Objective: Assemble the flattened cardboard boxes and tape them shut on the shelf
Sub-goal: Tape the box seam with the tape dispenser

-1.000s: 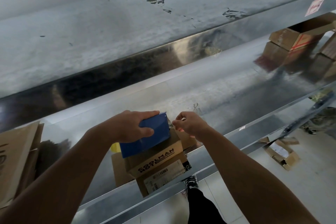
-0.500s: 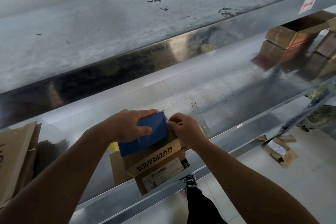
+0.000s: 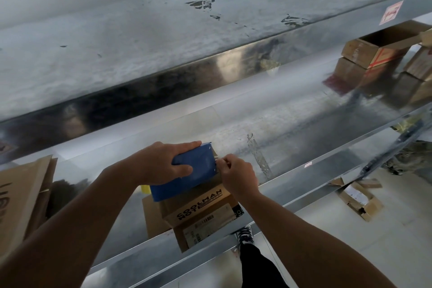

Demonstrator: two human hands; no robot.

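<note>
A small brown cardboard box (image 3: 198, 203) printed "COOLMAN" stands on the shiny metal shelf (image 3: 304, 128) near its front edge. A blue flat object (image 3: 198, 170) lies on top of the box. My left hand (image 3: 163, 163) grips the blue object, fingers over its far edge and thumb on its face. My right hand (image 3: 236, 170) is at the blue object's right edge with its fingers curled and pinched together; what they pinch is too small to make out. A strip of clear tape (image 3: 258, 156) lies on the shelf just right of my hands.
Flattened cardboard (image 3: 21, 194) leans at the left end of the shelf. Assembled brown boxes (image 3: 374, 51) stand at the far right. A torn box (image 3: 357, 196) lies on the floor below right. A higher shelf (image 3: 140, 42) overhangs. My foot (image 3: 244, 234) shows under the shelf edge.
My right hand has moved left and closer to the blue object's right edge. My left hand keeps its grip on the blue object, which has barely shifted.
</note>
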